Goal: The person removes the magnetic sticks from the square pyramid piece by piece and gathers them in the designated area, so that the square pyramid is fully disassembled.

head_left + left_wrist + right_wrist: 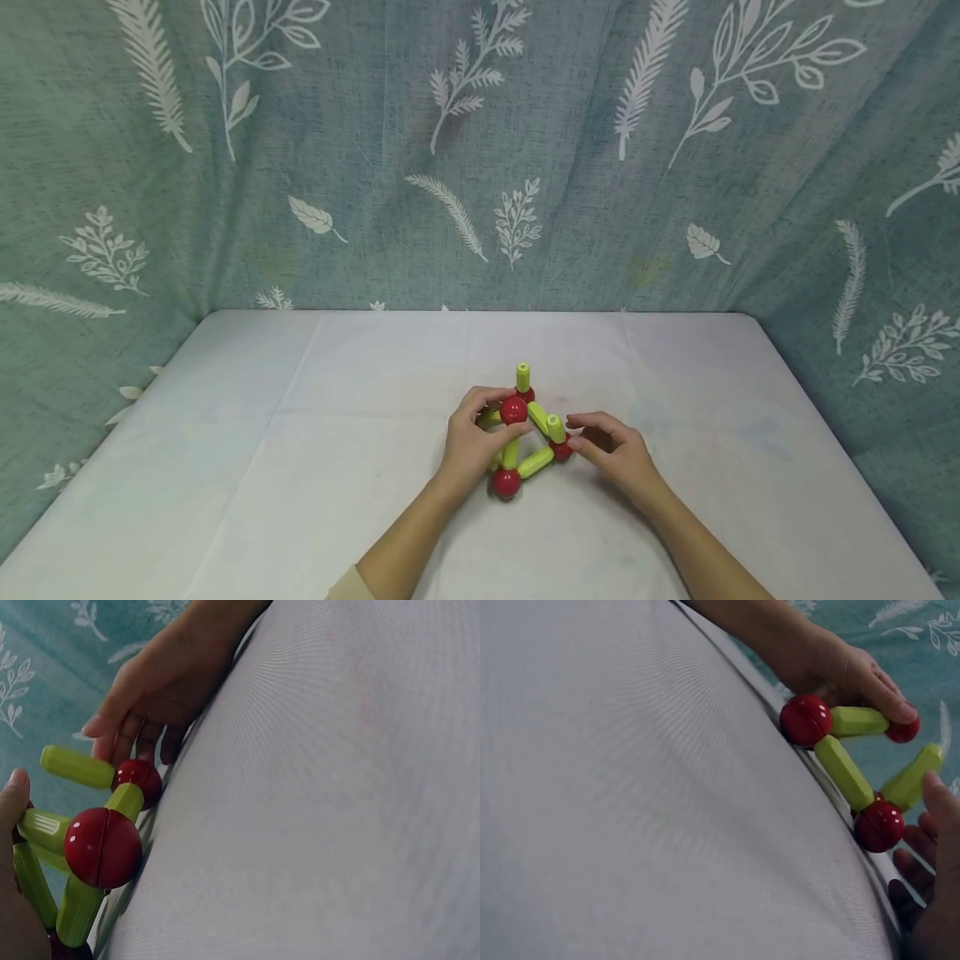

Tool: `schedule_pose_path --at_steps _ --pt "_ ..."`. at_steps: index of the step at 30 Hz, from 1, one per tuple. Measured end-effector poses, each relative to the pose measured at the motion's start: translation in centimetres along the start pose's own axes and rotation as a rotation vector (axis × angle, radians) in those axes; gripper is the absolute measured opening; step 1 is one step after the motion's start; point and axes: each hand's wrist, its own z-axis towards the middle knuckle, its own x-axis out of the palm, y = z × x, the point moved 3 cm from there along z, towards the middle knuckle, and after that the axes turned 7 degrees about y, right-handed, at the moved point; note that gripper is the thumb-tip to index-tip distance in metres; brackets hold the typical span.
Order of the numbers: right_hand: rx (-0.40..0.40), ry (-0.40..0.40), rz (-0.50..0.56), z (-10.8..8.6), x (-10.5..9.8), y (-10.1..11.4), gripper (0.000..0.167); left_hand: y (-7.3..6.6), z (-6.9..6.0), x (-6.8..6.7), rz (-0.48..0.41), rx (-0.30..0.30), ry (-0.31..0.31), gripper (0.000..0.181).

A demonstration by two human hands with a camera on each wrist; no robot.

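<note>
A frame of yellow-green rods and red balls stands on the white-covered table. My left hand holds its raised red ball between thumb and fingers, on the frame's left side. Beside the right-hand red ball is my right hand, its fingers loosely bent and apart. The right thumb is close to the upright rod on that ball; whether it touches cannot be told. Another upright rod rises from the back ball. My left hand partly hides the frame's left side.
White cloth covers the table around the frame. A blue-green curtain with white leaf patterns hangs behind the table and along both sides.
</note>
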Motion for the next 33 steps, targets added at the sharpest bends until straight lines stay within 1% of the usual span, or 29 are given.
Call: schedule_pose_path --at_steps 1,2,3,5,8,10,12,14,17,21,23,25,28,30,33 --pt "-0.012 0.027 -0.009 0.0 0.1 0.0 0.034 0.0 0.0 0.0 0.003 0.005 -0.005 0.048" --pt "-0.033 0.048 -0.027 0.0 0.2 0.1 0.036 0.4 0.1 0.0 0.015 0.014 -0.007 0.049" --pt "-0.052 0.056 -0.052 0.0 0.3 0.1 0.037 0.4 0.1 -0.1 0.027 0.016 -0.008 0.049" --pt "-0.073 0.05 -0.105 0.1 0.4 0.0 0.037 0.4 0.2 -0.1 0.032 0.007 0.01 0.048" --pt "-0.067 0.028 -0.156 0.1 0.5 -0.1 0.034 0.5 0.2 -0.3 0.017 -0.028 0.063 0.046" --pt "-0.061 0.019 -0.172 0.1 0.5 -0.1 0.033 0.6 0.3 -0.5 0.007 -0.057 0.109 0.046" --pt "-0.06 0.014 -0.191 0.1 0.5 -0.1 0.032 0.5 0.2 -0.8 0.001 -0.074 0.15 0.045" --pt "-0.058 -0.005 -0.206 0.1 0.4 -0.2 0.032 0.5 0.3 -0.9 0.003 -0.078 0.178 0.045" --pt "-0.042 -0.05 -0.229 0.1 0.2 -0.3 0.032 0.4 0.3 -1.1 0.007 -0.063 0.209 0.044" --pt "0.015 -0.116 -0.255 0.1 -0.1 -0.4 0.03 0.5 0.2 -0.9 -0.007 -0.077 0.241 0.043" --pt "0.044 -0.14 -0.266 0.2 -0.2 -0.4 0.029 0.5 0.1 -0.8 -0.02 -0.088 0.242 0.043" --pt "0.07 -0.163 -0.265 0.1 -0.2 -0.3 0.026 0.5 0.0 -0.6 -0.035 -0.084 0.23 0.042" --pt "0.062 -0.199 -0.26 0.0 -0.1 -0.1 0.021 0.5 -0.1 -0.3 -0.056 -0.066 0.203 0.041" --pt "0.025 -0.222 -0.257 -0.2 0.0 0.1 0.018 0.6 -0.2 0.0 -0.07 -0.061 0.189 0.041" --pt "-0.1 -0.223 -0.263 -0.5 0.5 0.4 0.017 0.6 -0.5 0.6 -0.089 -0.064 0.162 0.041"
